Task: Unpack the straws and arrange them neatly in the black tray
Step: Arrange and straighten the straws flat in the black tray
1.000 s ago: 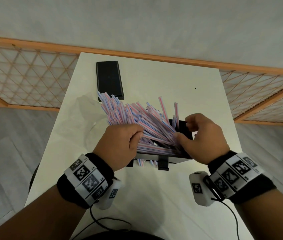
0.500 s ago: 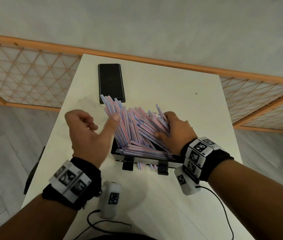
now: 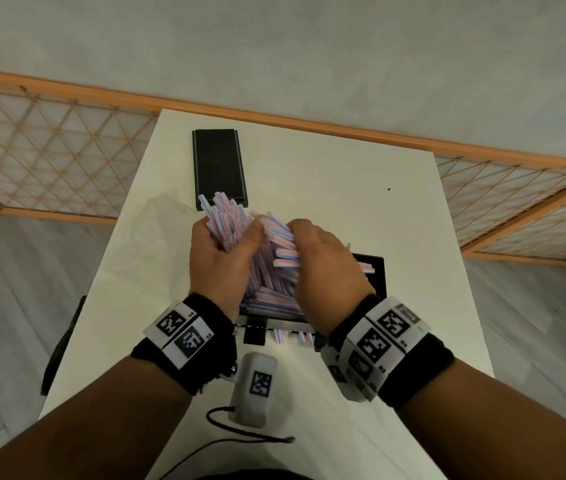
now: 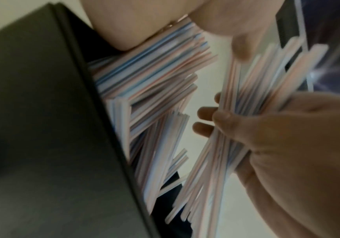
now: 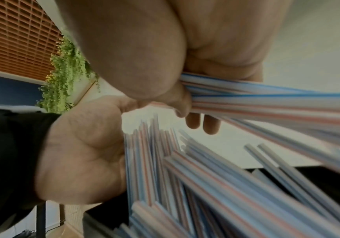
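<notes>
Both hands, left hand (image 3: 221, 258) and right hand (image 3: 326, 271), clutch straws (image 3: 267, 285) above black tray (image 3: 377, 275).

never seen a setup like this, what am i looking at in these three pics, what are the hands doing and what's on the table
There is no machine here: a person is working with bare hands and wearing three cameras. The wide picture comes from a camera on the head, looking down at a white table. The other two come from cameras strapped to the wrists, looking along each hand, so everything looks huge and blurred.

The left hand grips a bunch of striped straws. The right hand grips another bunch from the same heap. Below them a black tray holds a messy pile of straws, some poking out at its near end. Further back lies a flat black lid; whether it belongs to the tray I cannot tell. The patterned squares are markers on the wristbands.
</notes>
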A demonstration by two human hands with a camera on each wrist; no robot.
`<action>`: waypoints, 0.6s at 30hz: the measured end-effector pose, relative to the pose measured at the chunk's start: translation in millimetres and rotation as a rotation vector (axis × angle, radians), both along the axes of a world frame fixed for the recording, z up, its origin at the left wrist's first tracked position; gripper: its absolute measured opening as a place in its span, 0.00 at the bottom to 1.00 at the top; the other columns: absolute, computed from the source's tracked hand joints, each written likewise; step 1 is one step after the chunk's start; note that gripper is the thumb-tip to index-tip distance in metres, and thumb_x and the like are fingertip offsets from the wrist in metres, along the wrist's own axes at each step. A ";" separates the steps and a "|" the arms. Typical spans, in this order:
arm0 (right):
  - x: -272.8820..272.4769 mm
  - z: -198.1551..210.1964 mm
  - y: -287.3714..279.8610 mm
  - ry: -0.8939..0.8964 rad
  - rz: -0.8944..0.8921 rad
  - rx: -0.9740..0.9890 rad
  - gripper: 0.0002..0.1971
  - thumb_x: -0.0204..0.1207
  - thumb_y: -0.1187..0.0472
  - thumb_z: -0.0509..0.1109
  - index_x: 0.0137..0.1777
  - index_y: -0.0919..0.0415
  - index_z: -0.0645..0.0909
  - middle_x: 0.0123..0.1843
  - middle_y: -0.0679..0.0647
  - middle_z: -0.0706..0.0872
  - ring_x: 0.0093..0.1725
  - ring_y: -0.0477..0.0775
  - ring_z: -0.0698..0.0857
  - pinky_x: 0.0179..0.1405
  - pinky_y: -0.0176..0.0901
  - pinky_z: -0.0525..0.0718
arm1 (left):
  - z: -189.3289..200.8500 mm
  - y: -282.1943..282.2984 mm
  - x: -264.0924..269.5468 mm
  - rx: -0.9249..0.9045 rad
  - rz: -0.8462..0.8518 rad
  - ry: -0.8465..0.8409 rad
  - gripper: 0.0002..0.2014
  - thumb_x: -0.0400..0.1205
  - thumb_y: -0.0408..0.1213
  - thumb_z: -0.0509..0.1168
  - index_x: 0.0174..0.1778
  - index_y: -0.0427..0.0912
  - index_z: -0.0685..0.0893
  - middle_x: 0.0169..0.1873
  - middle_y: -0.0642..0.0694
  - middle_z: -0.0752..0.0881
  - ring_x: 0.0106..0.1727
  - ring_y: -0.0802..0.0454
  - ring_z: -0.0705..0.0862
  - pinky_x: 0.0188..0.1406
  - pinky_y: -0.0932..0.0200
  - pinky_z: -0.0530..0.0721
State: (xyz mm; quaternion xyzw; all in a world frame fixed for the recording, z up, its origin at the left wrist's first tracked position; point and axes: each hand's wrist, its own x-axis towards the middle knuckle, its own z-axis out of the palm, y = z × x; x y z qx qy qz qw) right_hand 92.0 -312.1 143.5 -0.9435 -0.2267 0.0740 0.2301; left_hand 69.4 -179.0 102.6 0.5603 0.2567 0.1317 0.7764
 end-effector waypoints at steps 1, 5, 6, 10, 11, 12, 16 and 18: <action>-2.8 -2.9 2.5 -0.021 -0.001 0.004 0.21 0.71 0.73 0.63 0.66 0.65 0.75 0.54 0.61 0.81 0.50 0.67 0.78 0.49 0.53 0.73 | 0.6 -2.0 -0.2 -0.042 0.027 -0.022 0.27 0.69 0.54 0.77 0.56 0.42 0.78 0.51 0.41 0.89 0.52 0.43 0.92 0.60 0.34 0.90; -16.9 -26.5 4.4 -0.047 -0.029 0.055 0.29 0.65 0.72 0.62 0.69 0.63 0.73 0.64 0.63 0.79 0.59 0.70 0.78 0.62 0.64 0.78 | 0.3 -3.4 -6.2 -0.057 0.042 -0.111 0.21 0.72 0.59 0.69 0.49 0.46 0.78 0.45 0.47 0.88 0.51 0.43 0.88 0.61 0.32 0.86; -20.1 -29.8 1.6 -0.064 -0.046 0.097 0.28 0.67 0.70 0.66 0.71 0.62 0.72 0.67 0.63 0.77 0.63 0.69 0.78 0.66 0.63 0.78 | -0.9 -3.2 -7.4 -0.039 0.040 -0.107 0.21 0.73 0.60 0.68 0.50 0.47 0.77 0.46 0.46 0.87 0.52 0.42 0.88 0.62 0.32 0.86; -23.2 -29.1 -31.7 -0.108 -0.181 0.144 0.35 0.63 0.56 0.83 0.68 0.59 0.71 0.62 0.56 0.77 0.62 0.60 0.77 0.63 0.49 0.77 | -5.7 -3.5 -9.4 0.065 0.041 -0.093 0.22 0.73 0.63 0.67 0.52 0.50 0.75 0.49 0.46 0.83 0.53 0.44 0.85 0.63 0.27 0.84; -20.6 -28.7 -42.9 -0.079 -0.241 0.124 0.36 0.61 0.55 0.85 0.66 0.61 0.71 0.59 0.56 0.77 0.59 0.61 0.78 0.59 0.47 0.76 | -6.9 -3.4 -10.2 0.096 0.041 -0.090 0.22 0.74 0.63 0.67 0.52 0.51 0.75 0.48 0.48 0.83 0.52 0.45 0.84 0.63 0.26 0.83; -16.2 -27.8 -53.6 -0.019 -0.299 0.086 0.38 0.59 0.52 0.87 0.65 0.62 0.72 0.57 0.55 0.76 0.57 0.61 0.78 0.57 0.46 0.75 | -7.6 -3.5 -10.5 0.118 0.039 -0.086 0.22 0.74 0.63 0.67 0.53 0.52 0.75 0.48 0.49 0.83 0.53 0.46 0.84 0.64 0.26 0.82; -3.3 -25.4 -76.9 0.175 -0.293 -0.043 0.40 0.59 0.42 0.85 0.68 0.55 0.72 0.61 0.51 0.74 0.62 0.54 0.78 0.60 0.41 0.76 | -8.3 -4.3 -11.6 0.138 0.031 -0.081 0.26 0.74 0.64 0.67 0.59 0.48 0.75 0.52 0.47 0.85 0.57 0.44 0.87 0.66 0.31 0.83; 0.3 -22.3 -76.3 0.156 -0.200 -0.097 0.42 0.62 0.37 0.81 0.74 0.51 0.72 0.74 0.55 0.69 0.70 0.59 0.76 0.70 0.50 0.77 | -7.8 -4.5 -12.3 0.130 0.016 -0.085 0.27 0.75 0.64 0.67 0.60 0.47 0.75 0.53 0.45 0.84 0.58 0.40 0.87 0.65 0.27 0.83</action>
